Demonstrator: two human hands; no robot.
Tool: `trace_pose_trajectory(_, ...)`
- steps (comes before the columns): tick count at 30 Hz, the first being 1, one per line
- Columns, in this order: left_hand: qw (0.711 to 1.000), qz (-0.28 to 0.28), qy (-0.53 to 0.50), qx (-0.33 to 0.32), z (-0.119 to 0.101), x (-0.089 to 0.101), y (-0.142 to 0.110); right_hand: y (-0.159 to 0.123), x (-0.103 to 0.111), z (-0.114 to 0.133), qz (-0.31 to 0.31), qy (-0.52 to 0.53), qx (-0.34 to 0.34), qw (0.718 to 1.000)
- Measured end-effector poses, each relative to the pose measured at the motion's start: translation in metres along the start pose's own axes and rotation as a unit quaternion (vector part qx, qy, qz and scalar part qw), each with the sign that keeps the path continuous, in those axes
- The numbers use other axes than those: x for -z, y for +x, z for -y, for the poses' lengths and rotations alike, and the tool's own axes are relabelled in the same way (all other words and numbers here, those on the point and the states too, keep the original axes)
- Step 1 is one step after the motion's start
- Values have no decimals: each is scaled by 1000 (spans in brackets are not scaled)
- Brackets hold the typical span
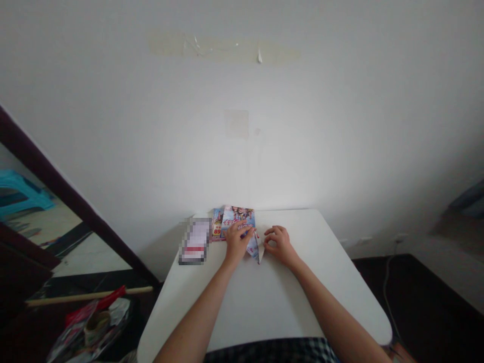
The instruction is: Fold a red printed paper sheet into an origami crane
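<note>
A small piece of folded printed paper (254, 248), coming to a point toward me, lies on the white table (260, 302) between my hands. My left hand (237, 240) is on its left side, the fingers bent and closed on the paper's upper edge. On the other side my right hand (280, 245) has curled fingers, thumb and fingertips closed at the paper's right flap. Just beyond my left hand lie colourful printed leaflets (239, 214), partly covered by that hand.
A blurred-out phone (195, 241) rests at the table's left edge. The wall (302, 151) rises directly behind the table. On the floor to the left are a bag of rubbish (94, 325) and a wooden stick (139, 290). A cable (386, 275) hangs at the right.
</note>
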State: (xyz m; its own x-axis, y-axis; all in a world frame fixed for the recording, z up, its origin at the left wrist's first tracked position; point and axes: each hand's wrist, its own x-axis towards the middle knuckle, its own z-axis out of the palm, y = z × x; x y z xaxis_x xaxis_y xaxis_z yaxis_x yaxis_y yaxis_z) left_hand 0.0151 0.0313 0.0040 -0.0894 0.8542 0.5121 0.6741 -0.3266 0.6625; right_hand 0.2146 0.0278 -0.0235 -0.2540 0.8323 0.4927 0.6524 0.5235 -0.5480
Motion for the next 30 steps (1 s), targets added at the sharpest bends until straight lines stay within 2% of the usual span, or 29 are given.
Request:
trace_pose_trajectory(4, 1000, -6, -7, 0, 1, 2, 2, 0, -1, -1, 6, -3, 1, 1000)
trace_pose_trajectory(11, 999, 35, 11, -2, -5, 4, -2, -1, 1, 1, 3, -2, -3, 1000)
trace_pose_trajectory(23, 999, 27, 17, -3, -5, 4, -3, 0, 5, 3, -14, 27, -11, 999)
trace_pose_trajectory(30, 999, 38, 18, 6, -8, 5, -3, -1, 4, 3, -9, 5, -9, 1000)
